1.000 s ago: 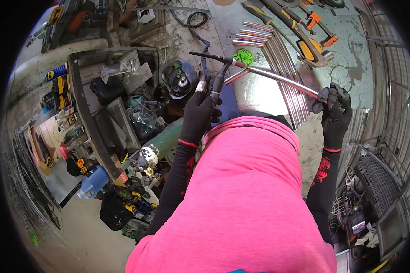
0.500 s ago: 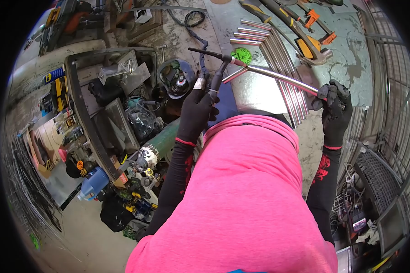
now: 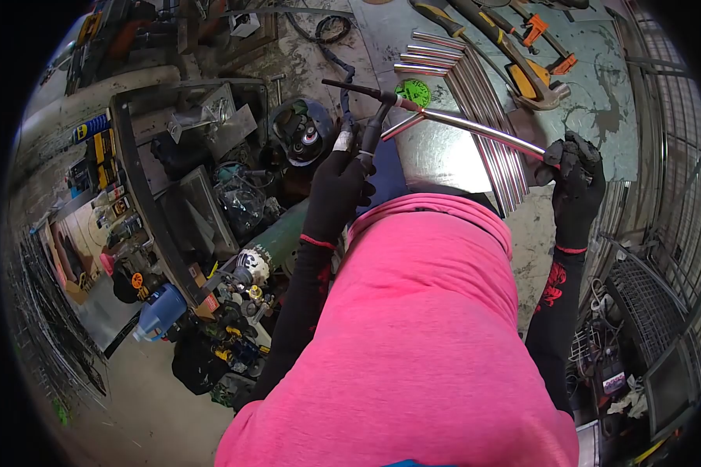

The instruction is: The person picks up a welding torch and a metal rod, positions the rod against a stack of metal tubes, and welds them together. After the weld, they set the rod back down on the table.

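My left hand [image 3: 336,194], in a black glove, is wrapped round the handle of a TIG torch [image 3: 375,128]. The torch's head is up, level with the bend of a shiny metal tube [image 3: 487,134], and overlaps it in this view. My right hand [image 3: 578,191], also gloved, with worn grey fingertips, grips the far end of this tube's long leg. A short leg angles back from the bend toward my left hand. Beyond, several similar angled tubes [image 3: 475,97] lie side by side on the metal table [image 3: 600,93].
A green disc [image 3: 414,93] lies beside the tubes. Farther back are a hammer [image 3: 537,89] and orange-tipped clamps [image 3: 551,48]. To my left stand a welding helmet [image 3: 300,132], a green gas cylinder [image 3: 284,233] and a metal-framed bin [image 3: 152,202]. Wire mesh panels [image 3: 674,117] line the right.
My right hand has shifted very slightly to the right with the tube. The left hand and torch have stayed almost in place.
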`<state>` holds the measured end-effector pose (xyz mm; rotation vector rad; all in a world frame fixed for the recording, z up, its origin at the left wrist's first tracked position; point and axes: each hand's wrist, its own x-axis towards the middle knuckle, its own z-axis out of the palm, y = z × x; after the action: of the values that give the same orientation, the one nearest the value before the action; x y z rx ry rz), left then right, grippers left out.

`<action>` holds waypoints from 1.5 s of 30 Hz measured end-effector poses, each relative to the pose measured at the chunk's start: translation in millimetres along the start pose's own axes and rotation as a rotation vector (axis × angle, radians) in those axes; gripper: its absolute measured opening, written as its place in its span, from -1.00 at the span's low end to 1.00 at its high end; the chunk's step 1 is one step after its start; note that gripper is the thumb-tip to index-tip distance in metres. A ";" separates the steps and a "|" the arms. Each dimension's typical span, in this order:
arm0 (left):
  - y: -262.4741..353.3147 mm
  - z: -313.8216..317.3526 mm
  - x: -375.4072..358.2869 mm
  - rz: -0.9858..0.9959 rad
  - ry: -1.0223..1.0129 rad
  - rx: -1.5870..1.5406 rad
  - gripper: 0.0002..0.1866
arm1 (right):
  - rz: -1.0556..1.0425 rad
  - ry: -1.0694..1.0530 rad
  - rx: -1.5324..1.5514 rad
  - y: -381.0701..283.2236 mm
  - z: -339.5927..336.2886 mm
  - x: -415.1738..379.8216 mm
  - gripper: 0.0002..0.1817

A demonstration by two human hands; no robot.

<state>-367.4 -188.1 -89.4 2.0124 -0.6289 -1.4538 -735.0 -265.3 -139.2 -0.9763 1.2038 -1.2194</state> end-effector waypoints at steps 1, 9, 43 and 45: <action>-0.8 -0.1 0.4 -0.001 0.000 0.000 -0.65 | 0.001 0.000 0.000 -2.1 0.5 0.0 -0.61; -4.4 0.7 1.3 -0.012 0.021 0.005 -0.67 | -0.015 -0.040 -0.010 -12.1 7.9 3.4 -0.60; -4.6 4.3 0.1 -0.008 0.052 0.004 -0.69 | 0.007 -0.059 0.020 -19.3 11.9 8.4 -0.59; -6.4 3.0 1.7 -0.039 0.035 -0.007 -0.75 | 0.042 -0.021 0.032 -17.7 11.3 9.1 -0.58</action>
<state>-369.5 -185.1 -95.7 2.0512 -0.5724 -1.4374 -726.9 -277.3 -121.5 -0.9330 1.1794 -1.1895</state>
